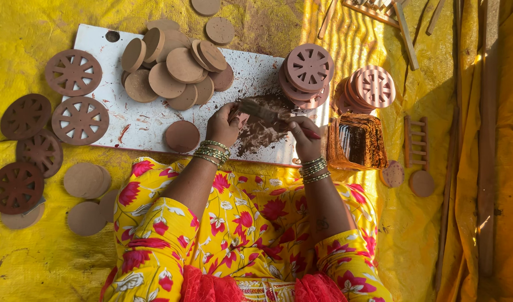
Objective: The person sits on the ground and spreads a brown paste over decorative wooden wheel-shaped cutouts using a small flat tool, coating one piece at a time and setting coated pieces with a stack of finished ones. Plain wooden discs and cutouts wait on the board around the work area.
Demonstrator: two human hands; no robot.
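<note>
From the head camera, the left hand (223, 124) and right hand (304, 136) both grip a thin, clay-smeared strip (262, 112) over the near edge of the white board (100, 39). A heap of plain clay discs (175, 70) lies on the board. Cut-out wheels (309, 67) are stacked at its right end, more wheels (73, 72) at its left end.

— where are the hands?
— both forearms reach forward, bangles at each wrist. the left hand (223, 126) is curled, fingers pinched shut.
— and the other?
— the right hand (304, 137) is curled too, close beside it.
</note>
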